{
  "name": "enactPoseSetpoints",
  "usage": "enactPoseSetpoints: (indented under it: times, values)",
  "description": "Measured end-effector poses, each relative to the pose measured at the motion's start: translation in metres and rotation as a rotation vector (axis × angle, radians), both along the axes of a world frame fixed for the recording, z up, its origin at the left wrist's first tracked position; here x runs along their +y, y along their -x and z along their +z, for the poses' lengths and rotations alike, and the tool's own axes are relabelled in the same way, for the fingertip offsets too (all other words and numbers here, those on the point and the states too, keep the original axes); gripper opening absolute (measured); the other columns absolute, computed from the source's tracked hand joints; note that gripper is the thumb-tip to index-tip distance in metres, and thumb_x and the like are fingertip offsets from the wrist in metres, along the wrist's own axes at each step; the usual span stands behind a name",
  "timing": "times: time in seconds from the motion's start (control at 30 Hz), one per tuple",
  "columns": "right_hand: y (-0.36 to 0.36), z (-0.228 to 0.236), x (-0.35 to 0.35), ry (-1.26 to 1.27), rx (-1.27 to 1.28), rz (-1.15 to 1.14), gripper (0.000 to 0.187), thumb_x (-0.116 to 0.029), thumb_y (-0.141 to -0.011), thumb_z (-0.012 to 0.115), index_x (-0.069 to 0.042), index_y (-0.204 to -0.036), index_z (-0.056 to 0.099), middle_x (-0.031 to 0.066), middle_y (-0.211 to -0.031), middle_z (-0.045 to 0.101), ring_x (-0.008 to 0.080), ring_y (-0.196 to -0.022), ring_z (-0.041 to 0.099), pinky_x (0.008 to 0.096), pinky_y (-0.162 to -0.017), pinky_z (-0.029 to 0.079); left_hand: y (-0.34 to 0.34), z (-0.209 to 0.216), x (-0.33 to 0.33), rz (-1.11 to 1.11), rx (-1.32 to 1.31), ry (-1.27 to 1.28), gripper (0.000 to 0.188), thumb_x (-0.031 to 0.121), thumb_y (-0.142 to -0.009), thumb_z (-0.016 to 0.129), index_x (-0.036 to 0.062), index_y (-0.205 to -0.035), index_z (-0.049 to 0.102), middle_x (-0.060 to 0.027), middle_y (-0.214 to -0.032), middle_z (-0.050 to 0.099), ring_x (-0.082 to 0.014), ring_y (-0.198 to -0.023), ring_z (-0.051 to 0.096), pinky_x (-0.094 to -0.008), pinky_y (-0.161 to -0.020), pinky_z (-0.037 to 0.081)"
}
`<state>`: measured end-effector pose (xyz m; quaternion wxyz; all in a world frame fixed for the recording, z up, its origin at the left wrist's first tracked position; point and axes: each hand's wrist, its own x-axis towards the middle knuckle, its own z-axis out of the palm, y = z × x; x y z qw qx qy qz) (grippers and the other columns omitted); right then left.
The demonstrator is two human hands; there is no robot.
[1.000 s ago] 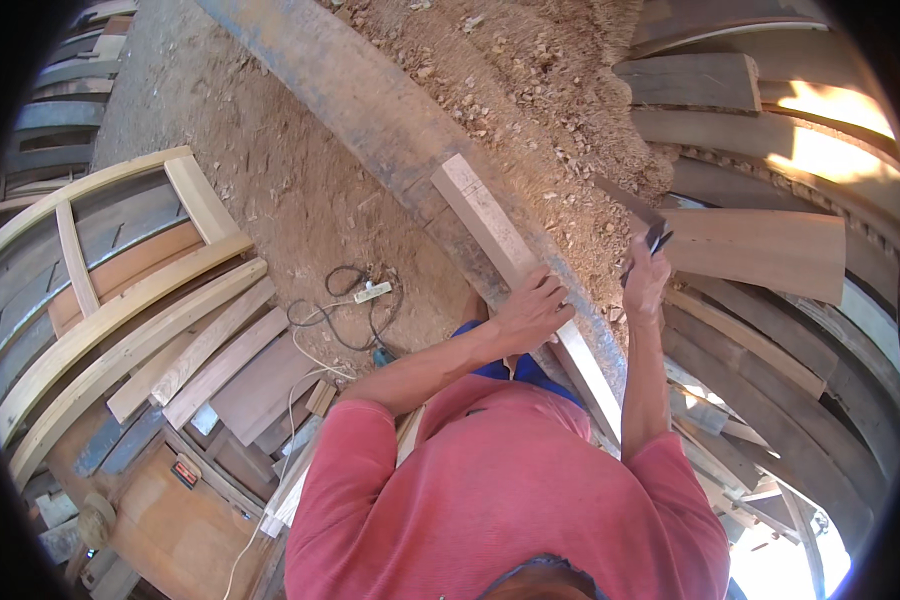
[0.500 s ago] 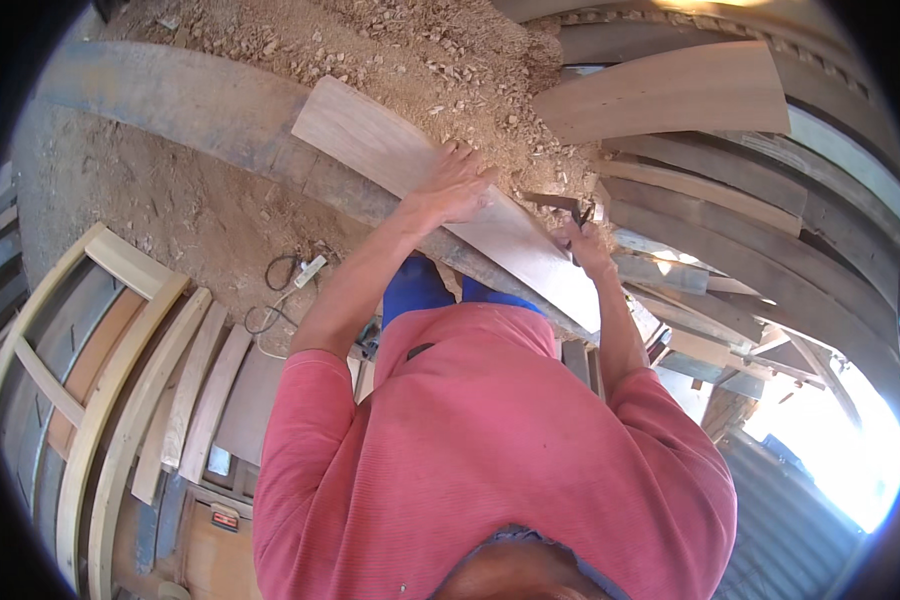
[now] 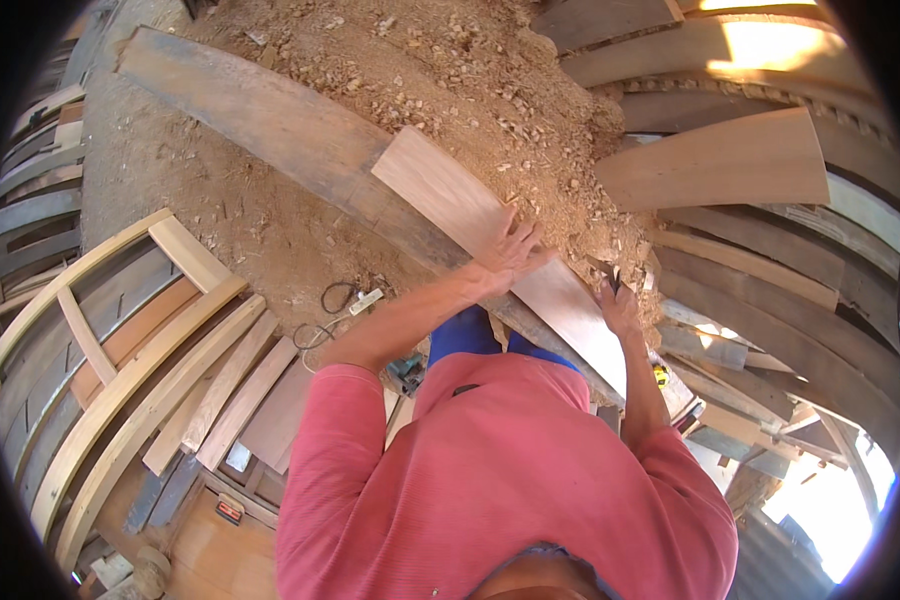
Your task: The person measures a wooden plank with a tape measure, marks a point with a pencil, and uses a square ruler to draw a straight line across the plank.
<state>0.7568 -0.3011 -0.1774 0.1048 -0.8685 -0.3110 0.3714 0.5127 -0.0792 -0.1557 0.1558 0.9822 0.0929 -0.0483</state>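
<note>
A pale, smooth board [image 3: 440, 190] lies slantwise on a longer, weathered plank [image 3: 260, 115] in front of me. My left hand [image 3: 510, 258] rests across the board's upper face with its fingers spread. Near the board's right edge, my right hand [image 3: 620, 308] is closed around a dark hand tool [image 3: 613, 280]. Only a dark, narrow part shows above the fingers, so its kind is unclear. Wood shavings [image 3: 570, 225] lie just beyond both hands.
Curved wooden pieces [image 3: 750, 250] are stacked on the right, under a broad loose board [image 3: 720, 160]. A pale curved wooden frame [image 3: 120, 370] and more strips stand at left. A white power strip with cable [image 3: 366, 302] and a teal power tool [image 3: 404, 374] lie near my legs.
The view has swung, so the scene sits lower and further right. My left fingers are more spread on the board. The dark tool in my right hand shows less of its bar.
</note>
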Motion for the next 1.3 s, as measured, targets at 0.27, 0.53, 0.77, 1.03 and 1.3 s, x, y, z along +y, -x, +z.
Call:
enactPoseSetpoints:
  times: [0.27, 0.53, 0.77, 1.03, 1.3]
  values:
    - [0.021, 0.023, 0.004, 0.176, 0.007, 0.202, 0.045, -0.039, -0.098, 0.057, 0.005, -0.098, 0.068, 0.0304, -0.088, 0.069, 0.0473, -0.089, 0.069, 0.0524, -0.08, 0.052, -0.013, 0.017, -0.003, -0.134, 0.204, 0.289, 0.08, 0.005, -0.06, 0.079, 0.0019, -0.134, 0.049, -0.0201, -0.129, 0.051, -0.0374, -0.135, 0.041, -0.0617, -0.12, 0.02]
    - [0.032, 0.038, 0.049, -0.19, -0.117, -0.1, 0.032, -0.028, -0.101, 0.057, 0.002, -0.108, 0.065, 0.0284, -0.089, 0.066, 0.0449, -0.083, 0.064, 0.0498, -0.074, 0.05, 0.012, 0.014, -0.014, -0.09, 0.206, 0.348, 0.087, 0.005, -0.066, 0.076, 0.0046, -0.146, 0.044, -0.0275, -0.147, 0.039, -0.0431, -0.144, 0.031, -0.059, -0.122, 0.018]
    - [0.038, 0.12, 0.211, -0.472, 0.163, -0.177, 0.031, -0.027, -0.102, 0.059, -0.001, -0.116, 0.069, 0.0093, -0.083, 0.064, 0.02, -0.074, 0.058, 0.039, -0.069, 0.048, 0.06, 0.042, -0.028, 0.434, -0.019, 0.37, 0.085, 0.021, -0.073, 0.08, 0.0079, -0.15, 0.046, -0.0313, -0.162, 0.021, -0.0483, -0.153, 0.014, -0.0587, -0.123, 0.013]
    - [0.082, 0.04, 0.292, -0.226, 0.506, 0.339, 0.023, -0.02, -0.099, 0.061, -0.001, -0.112, 0.066, 0.0173, -0.09, 0.067, 0.0303, -0.08, 0.064, 0.0429, -0.077, 0.051, 0.053, 0.051, 0.0, 0.905, -0.196, 0.528, 0.066, 0.023, -0.075, 0.081, 0.0038, -0.134, 0.057, -0.0289, -0.148, 0.038, -0.0494, -0.134, 0.037, -0.0576, -0.113, 0.028]
    - [0.119, 0.019, 0.309, -0.162, 0.531, 0.403, 0.015, -0.015, -0.091, 0.065, -0.003, -0.099, 0.068, 0.0217, -0.088, 0.068, 0.039, -0.083, 0.067, 0.0456, -0.076, 0.052, 0.034, 0.022, 0.041, 1.092, -0.179, 0.267, 0.096, 0.025, -0.068, 0.089, 0.0046, -0.147, 0.038, -0.0305, -0.153, 0.03, -0.0494, -0.14, 0.03, -0.0605, -0.113, 0.025]
